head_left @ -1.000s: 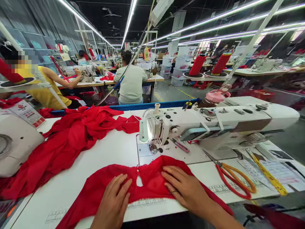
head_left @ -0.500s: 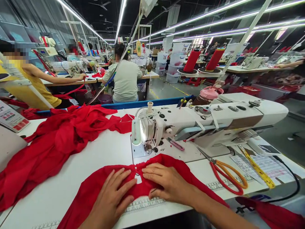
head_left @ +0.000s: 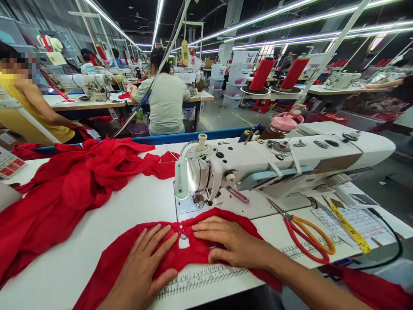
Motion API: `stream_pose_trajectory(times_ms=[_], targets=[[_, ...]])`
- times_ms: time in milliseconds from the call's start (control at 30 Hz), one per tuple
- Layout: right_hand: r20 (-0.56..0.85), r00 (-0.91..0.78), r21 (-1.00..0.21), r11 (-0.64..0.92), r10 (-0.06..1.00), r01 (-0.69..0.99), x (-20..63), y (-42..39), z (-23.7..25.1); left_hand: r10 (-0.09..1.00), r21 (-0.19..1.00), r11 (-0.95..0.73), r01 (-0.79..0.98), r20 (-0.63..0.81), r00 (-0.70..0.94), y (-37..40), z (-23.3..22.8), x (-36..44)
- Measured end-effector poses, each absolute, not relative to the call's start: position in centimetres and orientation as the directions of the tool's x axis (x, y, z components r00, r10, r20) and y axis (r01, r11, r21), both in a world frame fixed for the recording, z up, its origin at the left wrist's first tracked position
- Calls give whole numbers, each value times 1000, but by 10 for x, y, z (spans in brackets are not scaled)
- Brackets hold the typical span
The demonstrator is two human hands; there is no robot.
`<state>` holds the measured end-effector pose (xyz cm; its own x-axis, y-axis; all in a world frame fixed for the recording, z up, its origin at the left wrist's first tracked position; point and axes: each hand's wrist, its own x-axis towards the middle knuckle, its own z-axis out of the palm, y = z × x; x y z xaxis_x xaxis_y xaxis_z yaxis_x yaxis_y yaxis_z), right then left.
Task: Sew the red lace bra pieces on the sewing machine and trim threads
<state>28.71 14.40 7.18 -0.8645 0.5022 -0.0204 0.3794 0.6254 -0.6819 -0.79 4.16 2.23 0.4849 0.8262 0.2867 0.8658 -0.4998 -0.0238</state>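
Observation:
A red garment piece (head_left: 193,254) lies on the white table in front of the sewing machine (head_left: 206,168). Near its upper edge is a small teardrop opening (head_left: 183,242) that shows white table through it. Left of this opening, my left hand (head_left: 145,254) presses flat on the cloth, fingers spread. My right hand (head_left: 226,241) rests on the cloth to the right of the opening, fingers stretched out and thumb bent under. A small dark sliver shows by that thumb; I cannot make out what it is. The cloth's top edge sits just before the needle area, apart from the presser foot.
A heap of red fabric (head_left: 84,181) covers the table's left side. Orange-and-red-handled scissors (head_left: 309,239), pink thread snips (head_left: 238,194), a yellow tape measure (head_left: 350,226) and papers (head_left: 371,224) lie to the right. Red thread cones (head_left: 263,74) stand behind; co-workers sit ahead.
My hands stay on the cloth; the left has shifted slightly left. At the right, the cloth's tail has drawn in below my right wrist. A co-worker in yellow has lowered an arm.

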Motion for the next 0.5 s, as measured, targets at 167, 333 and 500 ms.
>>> stream_pose_trajectory(times_ms=[167, 333, 500], targets=[[-54, -872, -684, 619, 486, 387, 289, 147, 74, 822, -6, -513, 858, 283, 494, 46, 24, -9], [-66, -888, -687, 625, 455, 371, 290, 151, 73, 834, 61, -521, 851, 252, 492, 51, 23, -13], [-59, -889, -677, 637, 454, 370, 290, 151, 76, 844, 109, -516, 849, 235, 483, 49, 26, -14]])
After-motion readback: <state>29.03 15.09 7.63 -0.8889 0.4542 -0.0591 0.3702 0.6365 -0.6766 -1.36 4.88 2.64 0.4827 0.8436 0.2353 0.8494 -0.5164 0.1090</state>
